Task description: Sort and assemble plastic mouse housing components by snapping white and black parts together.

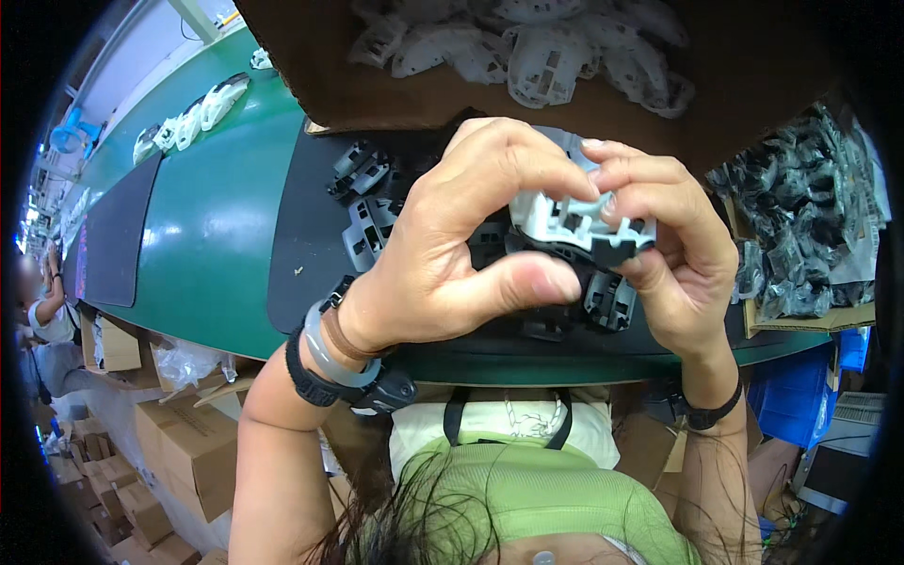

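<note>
White-and-black plastic housing (554, 226) is being pinched by the right hand (686, 240) at two o'clock from the view's centre; the left hand (461, 221) is curving beside it, whether gripping is unclear. Grey plastic parts (359, 249) are lying at ten o'clock.

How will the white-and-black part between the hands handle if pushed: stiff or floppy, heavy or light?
Probably stiff: the white-and-black part shows crisp molded edges, no sag, in the grip of the right hand. Likely light for its size, given its walls and openings.
</note>
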`<state>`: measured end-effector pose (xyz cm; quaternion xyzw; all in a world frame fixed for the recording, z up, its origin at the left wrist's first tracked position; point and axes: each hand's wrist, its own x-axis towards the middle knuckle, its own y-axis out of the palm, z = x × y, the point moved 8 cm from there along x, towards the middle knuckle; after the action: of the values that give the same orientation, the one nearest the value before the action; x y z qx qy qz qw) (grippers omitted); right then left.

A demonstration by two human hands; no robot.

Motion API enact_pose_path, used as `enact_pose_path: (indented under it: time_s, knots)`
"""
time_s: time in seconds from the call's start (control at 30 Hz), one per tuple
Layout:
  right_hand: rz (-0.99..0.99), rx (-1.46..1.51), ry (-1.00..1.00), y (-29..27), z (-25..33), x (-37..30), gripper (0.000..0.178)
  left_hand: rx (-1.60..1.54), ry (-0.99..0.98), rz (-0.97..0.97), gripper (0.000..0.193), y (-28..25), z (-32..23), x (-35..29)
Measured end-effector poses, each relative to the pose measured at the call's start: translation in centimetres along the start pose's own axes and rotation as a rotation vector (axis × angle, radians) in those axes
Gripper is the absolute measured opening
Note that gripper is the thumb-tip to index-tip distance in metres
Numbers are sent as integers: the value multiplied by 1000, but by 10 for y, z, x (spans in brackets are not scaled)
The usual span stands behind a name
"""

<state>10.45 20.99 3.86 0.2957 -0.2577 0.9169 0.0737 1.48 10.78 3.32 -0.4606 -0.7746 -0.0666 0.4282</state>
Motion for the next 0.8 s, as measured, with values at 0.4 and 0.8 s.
enact_pose_path:
  time_s: [0.4,0.8]
  knots:
    - [-277,91,441,-13,-7,-19,57,221,-335,-518,44,-88,-9,-38]
    - [-100,-533,548,-53,16,-77,37,1079,-345,-29,32,-289,242,-7]
